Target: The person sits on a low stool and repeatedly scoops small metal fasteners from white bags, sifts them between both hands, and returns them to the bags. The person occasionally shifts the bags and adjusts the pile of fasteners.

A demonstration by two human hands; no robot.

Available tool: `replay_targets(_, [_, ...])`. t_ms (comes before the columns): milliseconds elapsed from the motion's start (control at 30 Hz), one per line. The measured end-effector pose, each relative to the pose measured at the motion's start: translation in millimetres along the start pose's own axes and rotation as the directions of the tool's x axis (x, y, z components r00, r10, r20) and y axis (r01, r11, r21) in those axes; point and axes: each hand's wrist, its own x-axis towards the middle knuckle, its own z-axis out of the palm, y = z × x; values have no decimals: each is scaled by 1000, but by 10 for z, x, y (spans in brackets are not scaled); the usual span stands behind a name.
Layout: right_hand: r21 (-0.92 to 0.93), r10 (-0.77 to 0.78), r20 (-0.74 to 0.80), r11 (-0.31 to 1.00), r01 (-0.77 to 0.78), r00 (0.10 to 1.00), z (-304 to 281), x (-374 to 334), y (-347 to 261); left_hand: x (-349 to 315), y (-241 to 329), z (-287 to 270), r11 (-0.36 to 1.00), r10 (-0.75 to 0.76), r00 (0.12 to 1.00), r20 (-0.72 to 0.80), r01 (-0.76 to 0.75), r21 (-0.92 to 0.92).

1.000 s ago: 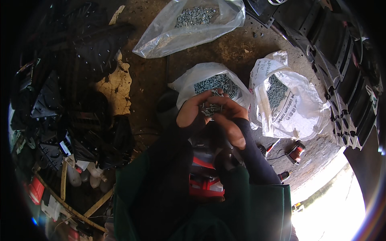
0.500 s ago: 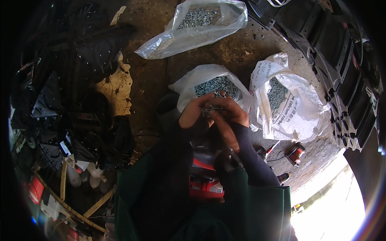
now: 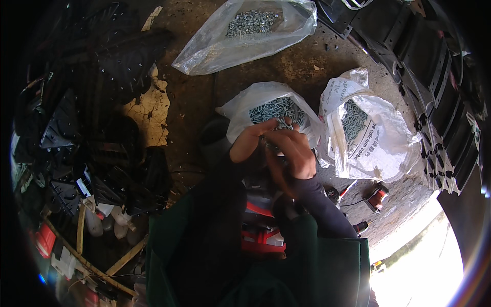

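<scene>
In front of my body, my left hand [image 3: 245,146] and my right hand [image 3: 298,154] are together, fingers curled and overlapping. A few small metal bolts [image 3: 282,123] glint at my fingertips, and others lie partly hidden between the hands. My right fingers bend over the bolts from the right side, while the left fingers close round them from the left. Just beyond the hands, a translucent plastic bag [image 3: 239,105] stands open, with a heap of silvery bolts [image 3: 273,108] inside. The hands cover its near edge.
To the right sits a white woven sack [image 3: 391,148] with more bolts. Farther off lies a clear bag [image 3: 204,53] of small nuts [image 3: 250,24]. Red-and-black tools [image 3: 377,197] rest on the floor. Black parts are stacked at left [image 3: 61,123] and right [image 3: 424,66].
My right hand has turned and closed further over the bolts, covering some that showed between the hands. My left hand has barely moved.
</scene>
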Motion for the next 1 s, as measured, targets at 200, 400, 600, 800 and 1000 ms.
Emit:
replay_targets(200, [-83, 16, 75, 997, -10, 997, -56, 28, -16, 27, -4, -112, 880, 182, 983, 1, -163, 447])
replay_targets(400, [-169, 60, 110, 985, -41, 992, -103, 54, -33, 63, -25, -232, 992, 18, 998, 56, -24, 120])
replay_targets(600, [-78, 359, 242, 933, -351, 901, -114, -21, -55, 41, -83, -219, 949, 99, 987, -130, -54, 309])
replay_targets(800, [-64, 343, 190, 939, -337, 920, -210, 89, -174, 2, -91, -113, 931, 179, 966, -184, -106, 349])
replay_targets(1000, [292, 198, -137, 944, -152, 971, -455, 398, -408, 47, -49, -133, 923, 207, 966, -157, -140, 359])
